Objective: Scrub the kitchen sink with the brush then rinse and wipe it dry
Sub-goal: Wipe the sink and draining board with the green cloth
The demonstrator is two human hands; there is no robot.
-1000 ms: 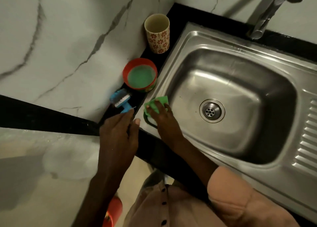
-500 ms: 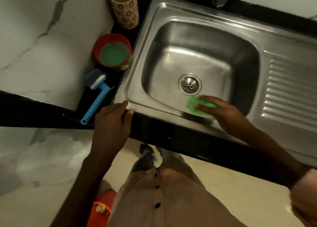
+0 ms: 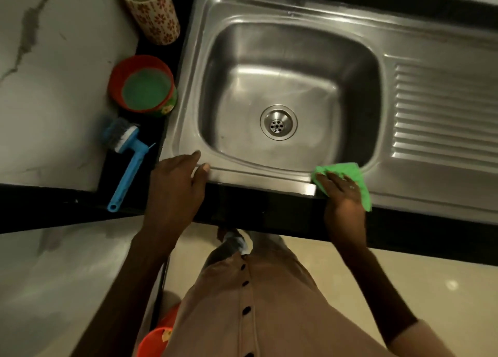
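steel sink point(image 3: 242, 6), black counter point(image 3: 256, 208); right fingers point(image 3: 330, 180) flat on green cloth point(image 3: 353, 173), left fingers point(image 3: 188, 158) relaxed on rim point(image 3: 229, 172)

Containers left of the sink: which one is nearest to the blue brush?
The red tub with green contents, just beyond the blue brush; the flowered cup stands farther back.

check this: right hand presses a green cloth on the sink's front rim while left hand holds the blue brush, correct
One thing is wrong. The head view shows the left hand resting on the sink's front left corner, not holding the blue brush, which lies apart on the dark counter. The right hand does press the green cloth on the front rim.
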